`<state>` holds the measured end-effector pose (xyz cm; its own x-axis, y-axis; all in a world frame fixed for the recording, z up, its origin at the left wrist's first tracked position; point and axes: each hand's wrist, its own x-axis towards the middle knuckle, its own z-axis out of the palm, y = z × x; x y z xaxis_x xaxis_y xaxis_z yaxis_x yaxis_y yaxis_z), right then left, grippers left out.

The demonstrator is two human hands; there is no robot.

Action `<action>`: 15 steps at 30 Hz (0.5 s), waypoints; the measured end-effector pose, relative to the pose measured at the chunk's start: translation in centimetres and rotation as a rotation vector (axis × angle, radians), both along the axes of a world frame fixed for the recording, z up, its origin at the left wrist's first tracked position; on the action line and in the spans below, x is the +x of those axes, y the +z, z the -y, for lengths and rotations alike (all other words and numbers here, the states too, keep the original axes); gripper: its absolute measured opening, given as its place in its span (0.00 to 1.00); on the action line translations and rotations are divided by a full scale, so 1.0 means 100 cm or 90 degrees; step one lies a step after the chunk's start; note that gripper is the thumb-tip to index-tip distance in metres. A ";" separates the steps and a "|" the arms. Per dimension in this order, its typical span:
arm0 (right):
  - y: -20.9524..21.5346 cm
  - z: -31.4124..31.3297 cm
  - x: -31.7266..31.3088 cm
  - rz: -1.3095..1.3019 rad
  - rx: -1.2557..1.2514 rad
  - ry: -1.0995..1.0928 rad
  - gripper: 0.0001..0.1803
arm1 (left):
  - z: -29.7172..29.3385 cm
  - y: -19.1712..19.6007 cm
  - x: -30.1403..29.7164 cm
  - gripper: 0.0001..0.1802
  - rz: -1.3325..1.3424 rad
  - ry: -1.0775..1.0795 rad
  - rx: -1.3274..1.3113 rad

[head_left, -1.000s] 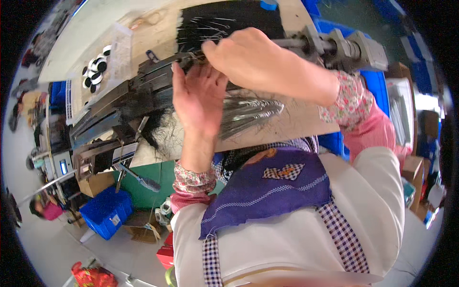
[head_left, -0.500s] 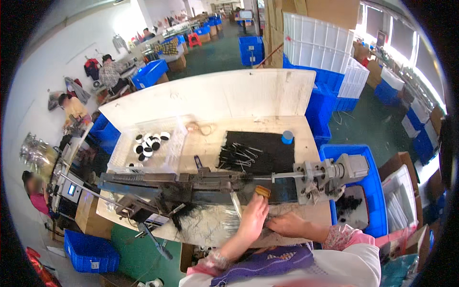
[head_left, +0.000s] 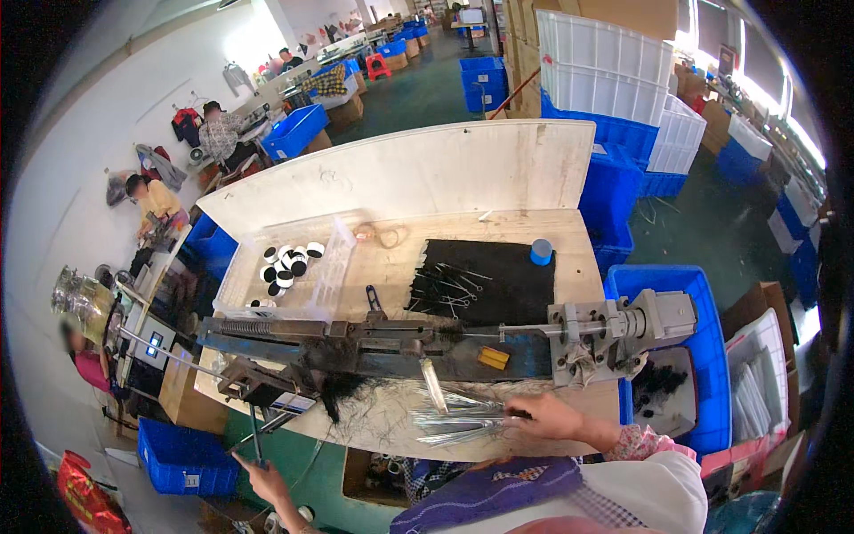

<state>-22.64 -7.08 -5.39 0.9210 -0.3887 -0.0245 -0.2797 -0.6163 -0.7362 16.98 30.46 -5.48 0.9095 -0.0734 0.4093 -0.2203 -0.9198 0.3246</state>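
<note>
My left hand is low on the left, an index finger stretched out, at the lower end of a metal lever on the bench machine. Contact with the lever is hard to make out. At the front of the bench, my right hand has its fingers closed at the right ends of a spread bundle of thin metal wires. Something dark shows by its fingertips. A yellow block lies on the machine's bed. Black bristles hang from the machine's front.
A clear plastic crate holds black-and-white round pieces. Twisted-wire brushes and a blue-lidded cup rest on a black cloth. A motor unit overhangs a blue bin at right. Co-workers sit at left.
My left hand has let go of the yellow block, now on the machine bed, and swung down left to the lever. The lever stands more upright. My right hand stays by the wires.
</note>
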 end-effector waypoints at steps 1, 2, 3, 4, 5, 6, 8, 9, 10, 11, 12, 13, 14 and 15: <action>0.003 -0.001 -0.002 0.001 -0.001 0.002 0.15 | 0.000 -0.007 0.000 0.42 0.001 0.002 -0.001; 0.012 -0.003 -0.005 0.063 0.006 -0.080 0.12 | 0.008 -0.019 -0.004 0.43 -0.054 0.078 0.055; 0.021 -0.004 -0.006 0.122 0.012 -0.161 0.10 | 0.029 -0.017 -0.020 0.45 -0.115 0.153 0.110; 0.029 -0.001 -0.009 0.122 0.010 -0.162 0.10 | 0.045 -0.017 -0.039 0.44 -0.109 0.072 0.016; 0.039 0.003 -0.013 0.160 0.019 -0.240 0.08 | 0.059 -0.016 -0.053 0.42 0.082 -0.081 0.065; 0.051 0.006 -0.014 0.198 0.031 -0.318 0.06 | 0.079 -0.011 -0.067 0.40 0.273 -0.233 0.116; 0.087 0.014 -0.012 0.205 0.007 -0.318 0.06 | 0.140 0.038 -0.121 0.36 -0.036 -0.531 -0.202; 0.101 0.019 -0.012 0.212 -0.014 -0.321 0.08 | 0.164 0.057 -0.139 0.36 -0.076 -0.720 -0.280; 0.111 0.019 -0.006 0.202 -0.013 -0.324 0.08 | 0.186 0.085 -0.163 0.35 -0.105 -0.817 -0.256; 0.122 0.015 0.009 0.263 -0.083 -0.213 0.10 | 0.207 0.104 -0.184 0.33 -0.134 -0.913 -0.231; 0.132 0.009 0.020 0.324 -0.154 -0.110 0.12 | 0.227 0.103 -0.199 0.30 -0.313 -0.994 -0.301; 0.144 -0.001 0.031 0.327 -0.180 -0.046 0.16 | 0.231 0.102 -0.210 0.27 -0.485 -1.046 -0.373; 0.146 -0.006 0.042 0.349 -0.163 0.004 0.15 | 0.229 0.098 -0.209 0.27 -0.484 -1.038 -0.378; 0.145 -0.005 0.048 0.373 -0.151 0.042 0.14 | 0.233 0.094 -0.203 0.25 -0.726 -0.946 -0.321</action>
